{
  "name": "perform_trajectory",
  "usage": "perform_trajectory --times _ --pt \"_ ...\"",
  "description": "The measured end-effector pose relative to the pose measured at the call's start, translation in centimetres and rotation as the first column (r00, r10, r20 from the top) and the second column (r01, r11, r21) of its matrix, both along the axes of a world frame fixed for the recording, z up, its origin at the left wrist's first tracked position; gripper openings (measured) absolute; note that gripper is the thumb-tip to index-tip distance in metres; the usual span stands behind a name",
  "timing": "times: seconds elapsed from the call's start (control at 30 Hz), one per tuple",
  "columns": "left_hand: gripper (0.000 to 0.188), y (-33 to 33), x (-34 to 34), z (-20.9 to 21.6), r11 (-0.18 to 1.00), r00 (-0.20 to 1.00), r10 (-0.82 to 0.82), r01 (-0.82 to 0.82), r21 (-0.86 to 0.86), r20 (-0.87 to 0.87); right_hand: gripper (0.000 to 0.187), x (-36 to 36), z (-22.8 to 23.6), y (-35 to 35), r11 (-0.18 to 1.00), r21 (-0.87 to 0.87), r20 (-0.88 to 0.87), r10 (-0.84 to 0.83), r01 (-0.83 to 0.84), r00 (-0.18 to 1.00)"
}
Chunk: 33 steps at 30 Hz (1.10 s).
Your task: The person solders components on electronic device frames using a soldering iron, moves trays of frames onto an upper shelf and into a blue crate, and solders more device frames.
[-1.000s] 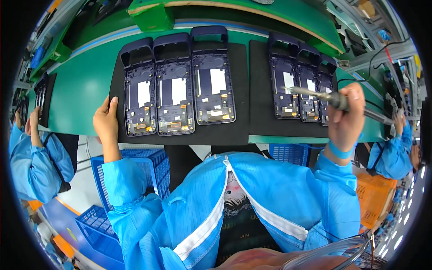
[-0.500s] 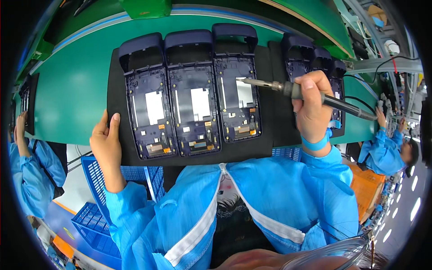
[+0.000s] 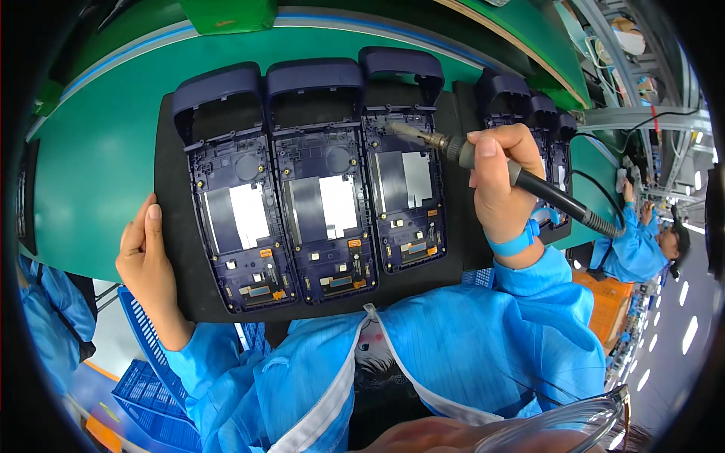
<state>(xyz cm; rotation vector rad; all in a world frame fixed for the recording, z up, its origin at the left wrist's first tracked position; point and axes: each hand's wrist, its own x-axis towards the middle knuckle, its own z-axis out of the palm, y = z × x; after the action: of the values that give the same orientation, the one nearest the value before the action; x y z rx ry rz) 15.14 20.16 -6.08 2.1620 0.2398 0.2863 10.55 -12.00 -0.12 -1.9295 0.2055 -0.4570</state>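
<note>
Three dark purple plastic device housings lie side by side on a black mat (image 3: 177, 226): a left housing (image 3: 215, 166), a middle housing (image 3: 310, 158) and a right housing (image 3: 381, 140). Each has a raised hood at its far end, white and grey panels and small orange connectors. My right hand (image 3: 504, 189) is closed around a soldering iron (image 3: 461, 147). The iron's tip is over the upper part of the right housing; whether it touches cannot be told. My left hand (image 3: 147, 260) holds the mat's left edge, thumb beside the fingers. A blue band (image 3: 517, 240) circles my right wrist.
More dark housings (image 3: 521, 109) sit on the right behind my right hand. A green box (image 3: 230, 13) stands at the far edge of the green table (image 3: 91, 174). Blue baskets (image 3: 151, 396) are below at left. The iron's cable (image 3: 593, 172) runs right, toward a co-worker (image 3: 642, 249).
The iron's tip has moved from the right housing's white panel up toward its hood end. The mat and housings appear lower and larger, partly because the view has shifted. Both hands keep their hold.
</note>
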Motion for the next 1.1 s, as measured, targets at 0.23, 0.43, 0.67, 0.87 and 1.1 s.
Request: perform_trajectory --times 0.23,0.43,0.67,0.87,1.1 --pt "0.027 0.2 0.0 -0.5 0.998 0.998 0.059 -0.057 0.039 -0.033 0.013 0.5 -0.1 0.2 1.0 -0.014 0.019 0.025 -0.025 1.0" --pt "0.027 -0.1 0.2 -0.4 0.995 0.997 0.042 -0.036 0.096 -0.065 0.012 -0.5 1.4 -0.3 0.999 -0.029 0.069 -0.022 0.024 0.997" --pt "0.024 0.1 0.0 0.1 0.993 0.998 -0.004 0.011 0.12 -0.058 0.022 -1.8 3.9 -2.7 0.95 0.301 0.24 -0.157 0.08 0.958" --pt "0.026 -0.1 -3.5 0.7 0.923 0.997 0.076 -0.058 0.38 -0.033 0.022 -4.5 5.3 -6.5 0.913 0.387 0.26 -0.245 0.132 0.934" --pt "0.052 1.6 -13.7 -0.7 0.957 0.9 0.014 -0.138 -0.256 -0.435 0.024 -6.8 7.4 -9.2 0.93 0.366 0.378 -0.158 0.009 0.912"
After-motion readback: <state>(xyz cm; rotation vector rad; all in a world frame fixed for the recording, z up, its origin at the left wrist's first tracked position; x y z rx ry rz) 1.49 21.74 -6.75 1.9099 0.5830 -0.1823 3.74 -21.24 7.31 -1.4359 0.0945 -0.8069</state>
